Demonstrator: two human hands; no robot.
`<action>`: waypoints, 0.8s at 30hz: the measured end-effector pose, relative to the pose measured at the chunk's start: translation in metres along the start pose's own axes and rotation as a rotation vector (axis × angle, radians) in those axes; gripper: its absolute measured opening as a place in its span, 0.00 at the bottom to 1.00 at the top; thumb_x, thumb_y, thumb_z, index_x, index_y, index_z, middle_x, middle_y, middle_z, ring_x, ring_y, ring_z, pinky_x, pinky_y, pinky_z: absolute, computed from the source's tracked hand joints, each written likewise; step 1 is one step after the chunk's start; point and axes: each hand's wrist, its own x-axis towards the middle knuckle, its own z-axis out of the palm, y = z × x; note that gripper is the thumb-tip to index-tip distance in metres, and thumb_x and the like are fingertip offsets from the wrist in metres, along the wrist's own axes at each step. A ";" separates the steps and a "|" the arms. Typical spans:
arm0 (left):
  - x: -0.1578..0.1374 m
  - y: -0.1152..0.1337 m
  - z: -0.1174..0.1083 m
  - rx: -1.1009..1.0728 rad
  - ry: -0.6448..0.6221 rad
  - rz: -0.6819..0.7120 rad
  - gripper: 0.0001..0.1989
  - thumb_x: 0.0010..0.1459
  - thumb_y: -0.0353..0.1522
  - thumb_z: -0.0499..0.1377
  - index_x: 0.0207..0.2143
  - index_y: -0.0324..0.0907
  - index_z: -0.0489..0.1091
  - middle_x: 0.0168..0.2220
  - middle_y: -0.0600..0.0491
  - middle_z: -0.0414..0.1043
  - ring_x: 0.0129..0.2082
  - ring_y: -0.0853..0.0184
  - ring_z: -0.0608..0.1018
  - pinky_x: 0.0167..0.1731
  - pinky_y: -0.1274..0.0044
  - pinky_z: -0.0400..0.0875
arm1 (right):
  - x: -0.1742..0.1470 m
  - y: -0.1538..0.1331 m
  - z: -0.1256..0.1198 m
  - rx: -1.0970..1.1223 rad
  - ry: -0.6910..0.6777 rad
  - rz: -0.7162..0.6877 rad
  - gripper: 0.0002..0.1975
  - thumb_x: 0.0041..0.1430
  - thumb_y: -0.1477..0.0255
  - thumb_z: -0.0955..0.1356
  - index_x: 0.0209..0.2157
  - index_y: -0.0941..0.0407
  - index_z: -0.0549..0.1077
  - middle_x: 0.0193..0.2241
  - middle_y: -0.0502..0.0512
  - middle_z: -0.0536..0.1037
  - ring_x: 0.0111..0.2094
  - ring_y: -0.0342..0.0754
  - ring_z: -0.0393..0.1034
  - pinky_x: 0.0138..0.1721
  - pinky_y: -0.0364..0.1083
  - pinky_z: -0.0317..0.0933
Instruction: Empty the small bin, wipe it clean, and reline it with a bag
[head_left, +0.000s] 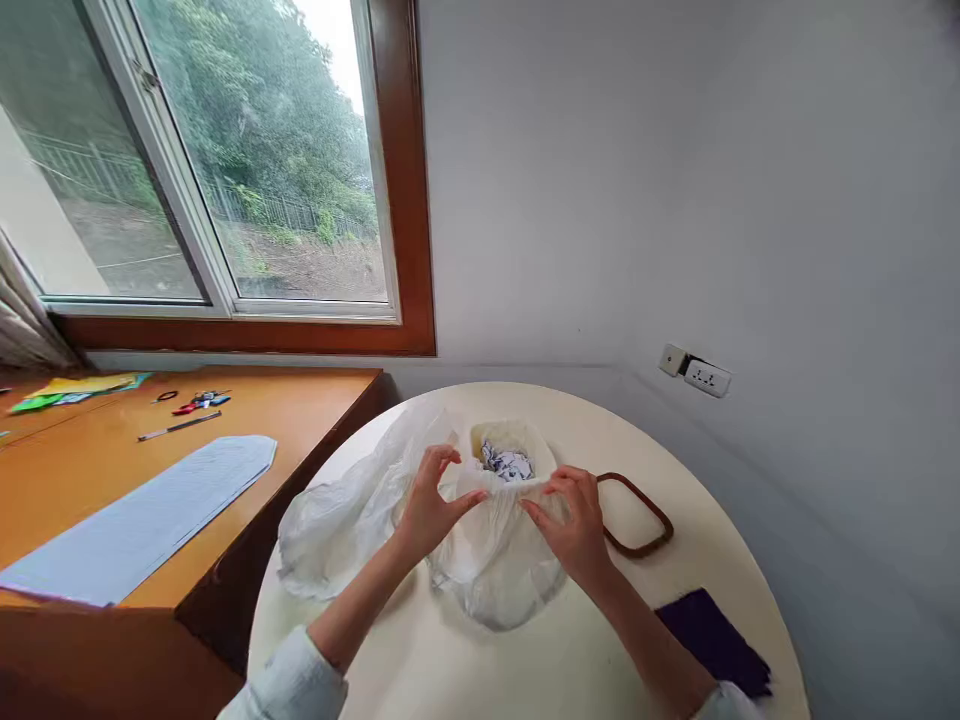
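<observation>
Plastic bag (pixel 499 580) drapes over bin (pixel 512 434) rim, lower centre. Left grip (pixel 429 505) spread, released; right grip (pixel 581 522): can't tell.

One camera does all the watching, up on the person's head, facing forward and down over the round desk (pixel 540 680). The forearms (pixel 367 605) rise into view from the bottom edge, and the hands (pixel 429 510) sit near, just below centre. It looks wide enough to catch the window (pixel 300 170) upper left and the wall (pixel 787 200) at right.
</observation>
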 end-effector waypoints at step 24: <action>-0.021 -0.022 0.001 0.401 -0.384 0.205 0.12 0.61 0.34 0.48 0.30 0.41 0.68 0.31 0.49 0.67 0.34 0.65 0.70 0.35 0.72 0.66 | -0.019 0.017 0.009 -0.131 -0.241 0.113 0.09 0.57 0.73 0.63 0.23 0.56 0.64 0.18 0.46 0.68 0.24 0.43 0.60 0.36 0.46 0.51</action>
